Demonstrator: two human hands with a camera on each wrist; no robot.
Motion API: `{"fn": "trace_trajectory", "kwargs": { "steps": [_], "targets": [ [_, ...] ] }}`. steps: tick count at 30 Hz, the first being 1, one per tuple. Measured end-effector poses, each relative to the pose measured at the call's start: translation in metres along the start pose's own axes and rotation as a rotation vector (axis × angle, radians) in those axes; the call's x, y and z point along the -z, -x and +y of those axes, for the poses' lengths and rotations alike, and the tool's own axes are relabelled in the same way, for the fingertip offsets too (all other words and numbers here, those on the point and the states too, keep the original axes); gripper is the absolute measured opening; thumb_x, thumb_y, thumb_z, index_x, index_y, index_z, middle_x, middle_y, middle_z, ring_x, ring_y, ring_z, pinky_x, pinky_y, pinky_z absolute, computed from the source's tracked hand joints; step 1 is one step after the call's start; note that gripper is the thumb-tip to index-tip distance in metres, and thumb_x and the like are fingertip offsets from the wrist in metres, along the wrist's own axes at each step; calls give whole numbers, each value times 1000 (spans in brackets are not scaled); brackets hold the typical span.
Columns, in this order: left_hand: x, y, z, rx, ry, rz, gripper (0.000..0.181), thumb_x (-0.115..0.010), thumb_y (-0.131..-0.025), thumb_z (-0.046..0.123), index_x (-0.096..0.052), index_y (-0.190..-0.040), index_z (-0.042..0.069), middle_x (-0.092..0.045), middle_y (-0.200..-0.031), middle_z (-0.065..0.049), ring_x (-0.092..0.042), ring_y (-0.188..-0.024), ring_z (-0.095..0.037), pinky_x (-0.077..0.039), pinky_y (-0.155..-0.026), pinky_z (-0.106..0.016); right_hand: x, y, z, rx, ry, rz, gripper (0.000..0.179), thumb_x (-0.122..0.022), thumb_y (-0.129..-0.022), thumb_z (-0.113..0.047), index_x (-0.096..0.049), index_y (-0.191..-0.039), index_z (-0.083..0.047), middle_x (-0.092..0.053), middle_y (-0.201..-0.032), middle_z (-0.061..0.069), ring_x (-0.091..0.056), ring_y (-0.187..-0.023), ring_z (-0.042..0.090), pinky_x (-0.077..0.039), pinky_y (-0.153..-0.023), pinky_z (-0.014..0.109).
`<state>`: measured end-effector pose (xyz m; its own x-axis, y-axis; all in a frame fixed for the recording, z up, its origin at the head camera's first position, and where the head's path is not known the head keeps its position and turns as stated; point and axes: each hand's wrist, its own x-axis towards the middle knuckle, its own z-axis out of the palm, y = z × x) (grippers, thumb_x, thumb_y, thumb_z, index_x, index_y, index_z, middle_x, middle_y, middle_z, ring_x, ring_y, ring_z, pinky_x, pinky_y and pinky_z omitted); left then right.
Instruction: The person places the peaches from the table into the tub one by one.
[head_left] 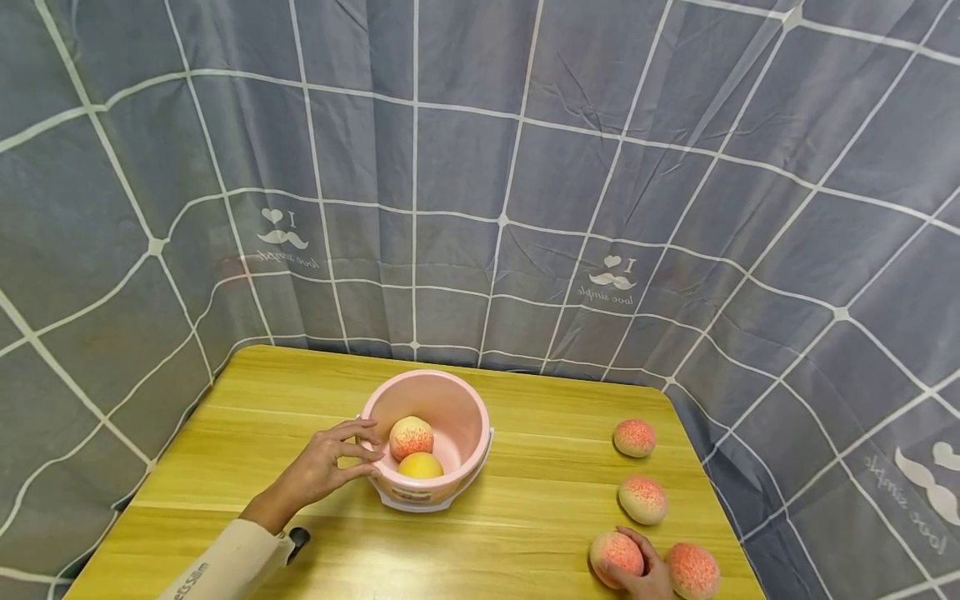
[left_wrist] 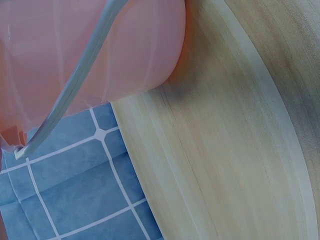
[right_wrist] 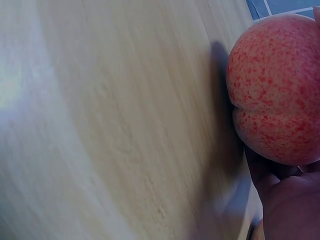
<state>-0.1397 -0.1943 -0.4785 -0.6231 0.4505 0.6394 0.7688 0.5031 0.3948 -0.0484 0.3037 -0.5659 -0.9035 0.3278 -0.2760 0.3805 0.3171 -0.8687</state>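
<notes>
Where the worktop (head_left: 540,483) runs toward its near right corner, a red-speckled peach (head_left: 617,553) sits in the grip of the right hand (head_left: 651,577), thumb on one side and fingers on the other; whether its underside touches the wood-grain surface cannot be determined. A second peach (head_left: 694,570) lies just beside that hand, closer to the right edge. Two further peaches, a middle peach (head_left: 642,500) and a far peach (head_left: 634,438), are spaced out toward the far right corner. Left of centre and nearer the far edge, a pink bucket (head_left: 453,408) stands upright, its pale handle (left_wrist: 75,80) hanging down against the outer wall. The left hand (head_left: 333,458) pinches the bucket's left rim. Inside, a speckled peach (head_left: 411,438) lies beside a yellow fruit (head_left: 421,466). A grey-blue checked curtain (head_left: 465,167) hangs beyond the far edge.
</notes>
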Motion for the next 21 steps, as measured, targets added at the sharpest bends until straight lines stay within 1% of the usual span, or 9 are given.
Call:
{"fn": "trace_trajectory", "kwargs": {
  "steps": [2, 4, 6, 9, 14, 17, 21],
  "targets": [
    [0, 0, 0, -2, -1, 1, 28, -87, -61, 4, -79, -87, 11, -68, -101, -1, -62, -104, -36, -49, -98, -28, -1, 1, -1, 6, 3, -6, 80, -87, -71, -23, -48, -135, 3, -54, -124, 29, -61, -102, 34, -56, -82, 41],
    [0, 0, -1, -4, 2, 5, 28, -87, -60, 3, -79, -87, 11, -68, -100, -1, -63, -104, -36, -47, -99, -25, -2, 2, -3, 3, -7, -5, 79, -87, -71, -23, -48, -135, 3, -54, -123, 28, -61, -101, 32, -56, -82, 41],
    [0, 0, -1, -9, 7, 9, 28, -87, -60, 3, -79, -86, 9, -68, -100, -2, -63, -103, -36, -44, -101, -22, -3, 1, -3, 4, -13, -2, 79, -87, -71, -23, -48, -135, 3, -55, -121, 27, -62, -99, 29, -56, -80, 40],
    [0, 0, -1, -14, 14, 13, 28, -87, -60, 2, -79, -86, 8, -68, -100, -2, -62, -103, -37, -41, -103, -17, -5, -1, -3, 3, -29, 2, 79, -88, -69, -23, -50, -134, 2, -58, -119, 23, -62, -95, 22, -56, -76, 35],
    [0, 0, -1, -11, 14, 12, 28, -87, -60, 3, -79, -86, 8, -68, -100, -2, -62, -103, -37, -41, -102, -17, -9, -4, -3, 25, -35, 2, 76, -87, -70, -20, -51, -133, 3, -59, -119, 22, -62, -93, 17, -55, -71, 27],
    [0, 0, -1, -8, 11, 10, 28, -87, -60, 3, -79, -86, 10, -68, -100, -2, -63, -103, -37, -42, -102, -18, -12, -4, -4, 34, -53, 0, 73, -86, -72, -17, -51, -134, 2, -59, -120, 21, -61, -92, 14, -54, -72, 25],
    [-1, 1, -2, -6, 9, 9, 28, -87, -60, 3, -79, -86, 11, -68, -101, -2, -63, -103, -37, -42, -102, -18, -16, -4, -6, 50, -70, -7, 71, -85, -74, -17, -52, -134, 2, -59, -122, 21, -61, -91, 8, -54, -73, 24]
  ]
}}
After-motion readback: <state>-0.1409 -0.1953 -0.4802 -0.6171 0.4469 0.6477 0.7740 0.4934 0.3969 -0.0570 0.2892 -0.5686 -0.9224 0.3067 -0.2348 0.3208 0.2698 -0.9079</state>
